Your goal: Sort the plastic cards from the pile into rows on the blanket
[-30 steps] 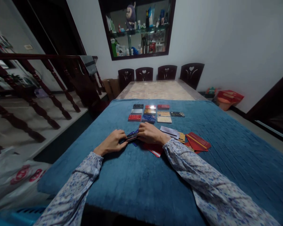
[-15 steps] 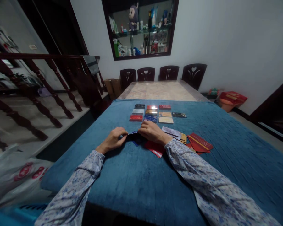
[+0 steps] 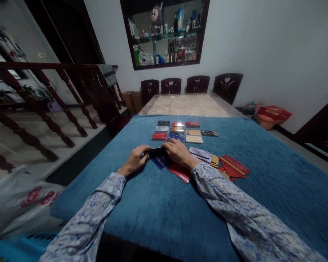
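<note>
A black card [image 3: 156,152] is held between my two hands, just above the blue cloth [image 3: 147,203]. My left hand [image 3: 137,157] pinches its left end, and my right hand [image 3: 178,152] grips the right end. Beneath it lies a dark blue card [image 3: 159,162], partly covered. A red card [image 3: 180,172] rests under my right wrist. Beyond my hands, small stacks of cards sit in rough rows, among them a red stack [image 3: 159,137], a blue patterned stack [image 3: 176,137] and a cream stack [image 3: 194,139]. A black card [image 3: 210,133] lies at the right of the rows.
Loose cards spread right of my right hand: a white card [image 3: 200,154], a yellow card [image 3: 214,160] and dark red cards [image 3: 235,165]. The bare tabletop [image 3: 180,103] continues past the cloth, with chairs [image 3: 198,84] behind. Plastic bags [image 3: 24,200] stand at the lower left.
The card between my hands has tipped from nearly edge-on, so its black face now shows. More of the dark blue card beneath is visible. The view has shifted slightly.
</note>
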